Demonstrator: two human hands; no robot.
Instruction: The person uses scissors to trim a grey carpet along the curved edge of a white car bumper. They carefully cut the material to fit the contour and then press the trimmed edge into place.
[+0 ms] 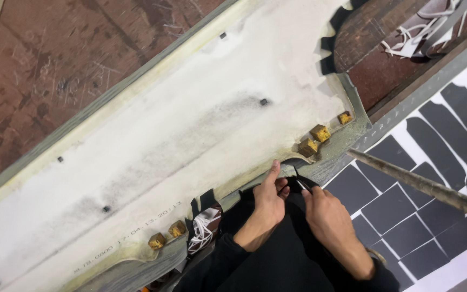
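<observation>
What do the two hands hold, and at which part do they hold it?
The left hand and right hand pinch a small dark piece with a pale edge between their fingertips, at its ends. What it is cannot be told.

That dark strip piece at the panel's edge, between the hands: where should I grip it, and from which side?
Probably pinch the dark strip piece at its free end, coming from the near side where both hands already meet it. Its far end tucks under the white panel's edge, so only the near end shows.

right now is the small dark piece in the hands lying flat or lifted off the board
Lifted: the left hand and right hand pinch the small dark piece up at the pale board's edge.
</observation>
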